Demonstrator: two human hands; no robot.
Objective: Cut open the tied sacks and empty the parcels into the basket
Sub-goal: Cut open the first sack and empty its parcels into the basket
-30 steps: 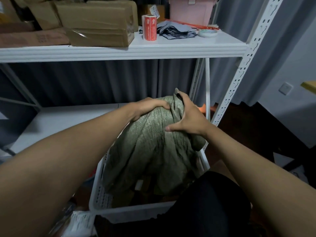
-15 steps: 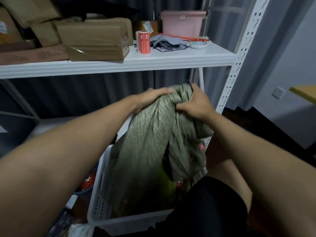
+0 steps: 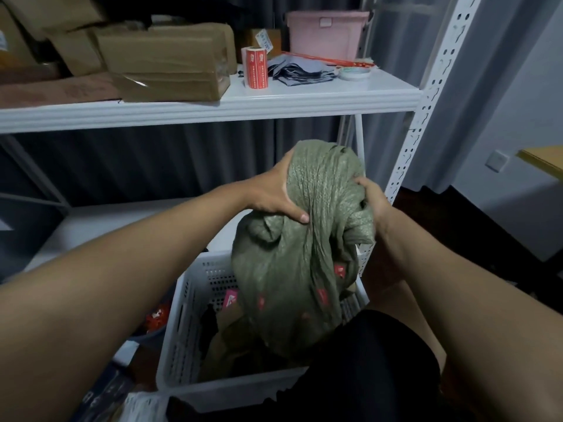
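Both hands are up on the sack: left hand (image 3: 275, 193) clamps the near-left flank of the bunched green cloth, thumb pressed across the front folds, while right hand (image 3: 373, 197) has its fingers curled into the gathered fabric on the right side. So each hand grips woven sack (image 3: 300, 257), held by its closed upper end, and the bag hangs straight down from them. Its long axis runs near vertical, top between the hands, bottom drooping into the white basket (image 3: 189, 303) directly beneath. That is the relation to watch: sack above, basket below, mouth end low. I judge the emptying is well along, since the cloth looks slack and crumpled rather than bulging. Red-labelled shapes show faintly through the weave low down, so some parcels may be caught inside; whether the mouth is fully open is hidden. In the basket, brown and dark parcels (image 3: 231, 339) lie beside the sack's hem. Neither hand is clearly nearer; they sit almost level. Further back, cardboard boxes (image 3: 164, 62) and a red label roll (image 3: 255, 67) sit on the white shelf (image 3: 213, 108).
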